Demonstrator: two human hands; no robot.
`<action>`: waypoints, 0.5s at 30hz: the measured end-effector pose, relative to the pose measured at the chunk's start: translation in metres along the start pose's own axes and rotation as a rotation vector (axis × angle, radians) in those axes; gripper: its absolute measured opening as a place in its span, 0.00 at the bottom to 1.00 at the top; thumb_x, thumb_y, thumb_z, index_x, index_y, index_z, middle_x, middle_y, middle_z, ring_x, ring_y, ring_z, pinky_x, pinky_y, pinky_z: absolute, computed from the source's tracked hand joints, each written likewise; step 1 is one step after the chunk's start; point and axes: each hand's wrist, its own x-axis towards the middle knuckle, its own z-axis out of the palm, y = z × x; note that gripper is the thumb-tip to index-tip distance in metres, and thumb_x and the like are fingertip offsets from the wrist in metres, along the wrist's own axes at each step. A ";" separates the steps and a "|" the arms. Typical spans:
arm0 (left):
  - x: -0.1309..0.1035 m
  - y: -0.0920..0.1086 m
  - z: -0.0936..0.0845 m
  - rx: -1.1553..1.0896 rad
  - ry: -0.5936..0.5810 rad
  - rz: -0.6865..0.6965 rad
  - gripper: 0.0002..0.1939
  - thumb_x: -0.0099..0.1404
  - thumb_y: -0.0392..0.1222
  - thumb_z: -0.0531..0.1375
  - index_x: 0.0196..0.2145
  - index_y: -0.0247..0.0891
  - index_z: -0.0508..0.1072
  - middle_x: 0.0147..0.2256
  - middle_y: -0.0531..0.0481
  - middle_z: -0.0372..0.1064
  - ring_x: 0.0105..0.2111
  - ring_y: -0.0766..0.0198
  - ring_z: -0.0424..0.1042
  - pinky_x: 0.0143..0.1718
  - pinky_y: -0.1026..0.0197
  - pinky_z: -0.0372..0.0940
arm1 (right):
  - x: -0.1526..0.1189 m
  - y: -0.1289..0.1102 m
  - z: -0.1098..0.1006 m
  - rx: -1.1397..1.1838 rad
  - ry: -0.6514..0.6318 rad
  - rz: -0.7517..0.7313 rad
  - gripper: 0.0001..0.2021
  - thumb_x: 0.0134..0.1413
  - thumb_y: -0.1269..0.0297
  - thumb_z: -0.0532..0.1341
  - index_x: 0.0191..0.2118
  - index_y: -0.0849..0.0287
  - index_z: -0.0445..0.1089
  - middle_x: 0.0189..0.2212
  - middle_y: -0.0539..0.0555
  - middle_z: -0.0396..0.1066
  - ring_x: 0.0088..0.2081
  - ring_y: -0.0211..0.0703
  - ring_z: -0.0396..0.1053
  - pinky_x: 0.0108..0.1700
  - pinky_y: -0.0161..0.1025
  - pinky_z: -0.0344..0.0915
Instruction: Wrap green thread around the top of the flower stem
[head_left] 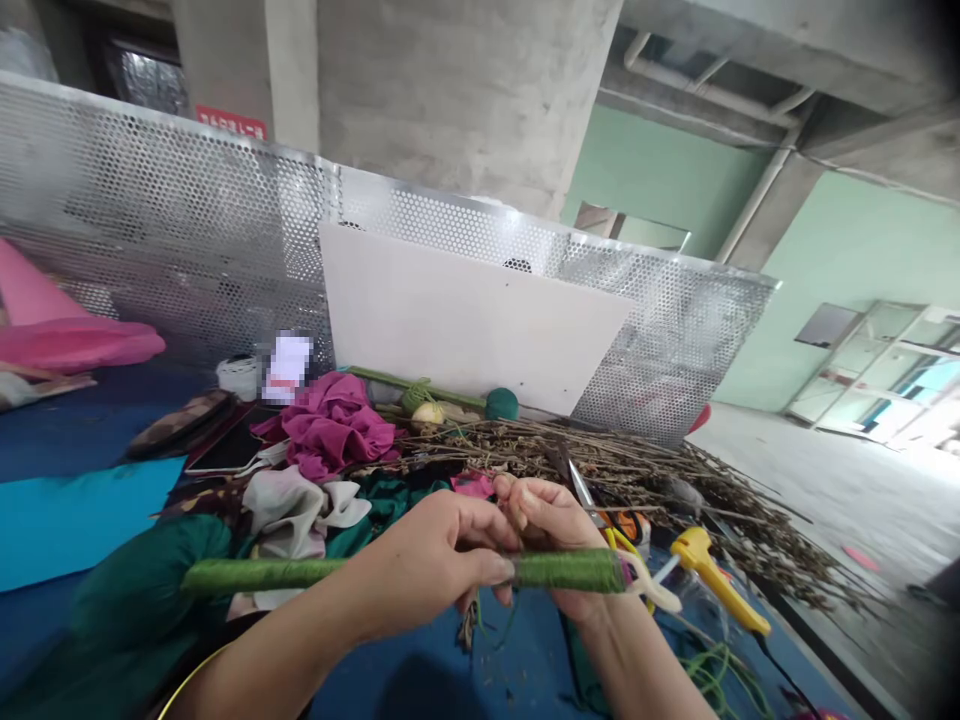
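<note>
A long stick wrapped in green thread point(574, 570) lies level across the front, its right end over my right wrist. My left hand point(431, 550) is closed round its middle, thumb on top near a bare grey gap in the wrapping. My right hand point(551, 515) is just above the stick with thumb and fingers pinched together; what is between them is too small to make out. Beyond the stick's left end is a dark green rounded bundle point(150, 580). A cream-coloured piece point(656, 585) shows by its right end.
A yellow glue gun point(720, 580) and scissors point(585, 490) lie to the right, before a heap of dried stems point(622, 455). Magenta cloth point(330, 425), white cloth point(289, 510) and a phone point(287, 365) are at left. A perforated metal screen point(450, 225) stands behind.
</note>
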 end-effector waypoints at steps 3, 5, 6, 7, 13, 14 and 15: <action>0.001 -0.002 0.000 -0.031 -0.031 0.010 0.06 0.56 0.36 0.56 0.31 0.34 0.71 0.24 0.53 0.70 0.19 0.71 0.60 0.23 0.67 0.59 | 0.000 -0.001 -0.004 -0.071 -0.074 -0.031 0.12 0.41 0.59 0.73 0.20 0.60 0.75 0.32 0.51 0.66 0.30 0.35 0.63 0.29 0.31 0.62; 0.001 -0.001 0.002 -0.045 -0.027 0.012 0.03 0.56 0.36 0.56 0.30 0.35 0.68 0.23 0.55 0.68 0.19 0.70 0.59 0.22 0.67 0.58 | 0.002 -0.003 -0.008 -0.122 -0.136 -0.051 0.12 0.40 0.58 0.73 0.20 0.60 0.76 0.31 0.52 0.66 0.33 0.37 0.63 0.34 0.32 0.62; 0.000 0.000 0.003 -0.041 -0.017 0.014 0.02 0.56 0.36 0.56 0.29 0.36 0.67 0.23 0.55 0.67 0.19 0.70 0.59 0.22 0.67 0.57 | 0.003 -0.005 -0.011 -0.151 -0.168 -0.060 0.12 0.40 0.57 0.73 0.20 0.59 0.76 0.30 0.52 0.65 0.35 0.39 0.63 0.37 0.33 0.62; -0.001 0.002 0.004 -0.025 -0.005 0.017 0.01 0.57 0.35 0.56 0.28 0.36 0.67 0.22 0.56 0.66 0.20 0.70 0.58 0.22 0.68 0.56 | 0.005 -0.008 -0.014 -0.182 -0.201 -0.065 0.12 0.39 0.56 0.73 0.20 0.59 0.76 0.29 0.53 0.66 0.36 0.40 0.63 0.39 0.34 0.62; -0.009 0.014 0.005 0.181 0.087 0.044 0.05 0.60 0.35 0.55 0.28 0.36 0.70 0.24 0.57 0.64 0.23 0.69 0.59 0.26 0.67 0.54 | 0.002 -0.028 -0.030 -0.298 -0.307 -0.007 0.16 0.50 0.51 0.66 0.31 0.61 0.78 0.37 0.56 0.68 0.36 0.41 0.66 0.40 0.38 0.64; -0.011 0.014 0.004 0.206 0.105 0.054 0.06 0.61 0.35 0.55 0.29 0.37 0.71 0.24 0.56 0.64 0.24 0.69 0.59 0.26 0.67 0.53 | -0.001 -0.030 -0.031 -0.311 -0.289 0.003 0.15 0.50 0.52 0.66 0.34 0.60 0.78 0.38 0.56 0.68 0.37 0.42 0.67 0.41 0.38 0.64; -0.012 0.015 0.003 0.224 0.120 0.066 0.07 0.62 0.36 0.54 0.30 0.37 0.72 0.25 0.56 0.64 0.24 0.69 0.59 0.26 0.67 0.53 | -0.002 -0.031 -0.032 -0.328 -0.271 0.008 0.15 0.49 0.53 0.67 0.36 0.59 0.77 0.39 0.55 0.69 0.39 0.43 0.67 0.42 0.39 0.64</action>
